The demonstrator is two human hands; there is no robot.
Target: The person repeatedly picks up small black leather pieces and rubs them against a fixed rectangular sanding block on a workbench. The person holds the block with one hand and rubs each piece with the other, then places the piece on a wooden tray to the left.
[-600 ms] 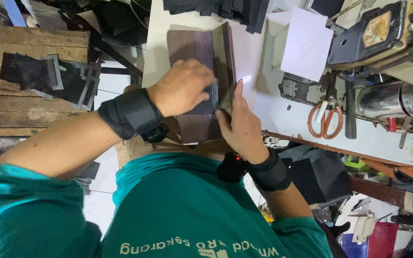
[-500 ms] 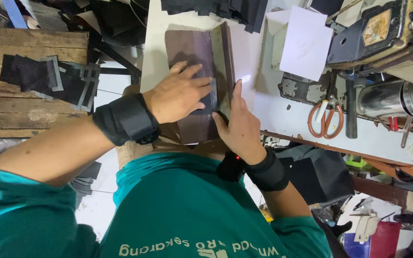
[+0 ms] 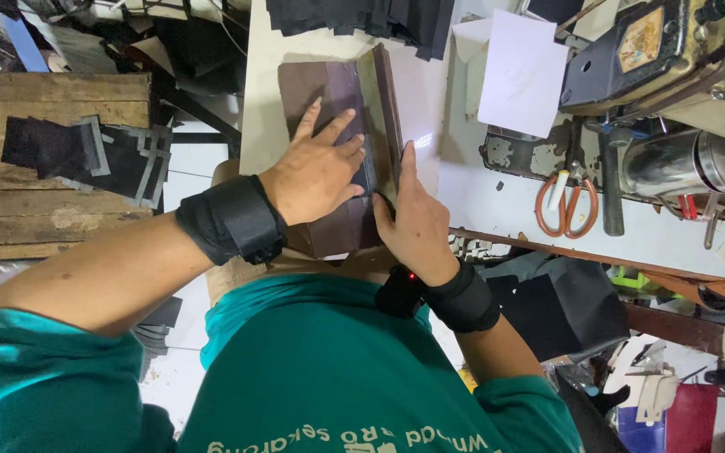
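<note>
A person is pressing their left hand [image 3: 319, 172] flat, fingers spread, on a brown leather piece [image 3: 335, 151] lying on the pale worktable [image 3: 262, 101], seemingly pinning it, while their right hand [image 3: 411, 220] is bracing its folded right edge, beside orange-handled scissors [image 3: 565, 205].

i'm in a small sewing workshop. a heavy sewing machine [image 3: 673, 50] stands at the far right corner of my bench [image 3: 497, 193], orange-handled scissors [image 3: 565, 204] beside it, black cut pieces [image 3: 362, 17] stacked along the far edge, more scraps [image 3: 86, 155] on a wooden pallet [image 3: 52, 210] at my left.
</note>
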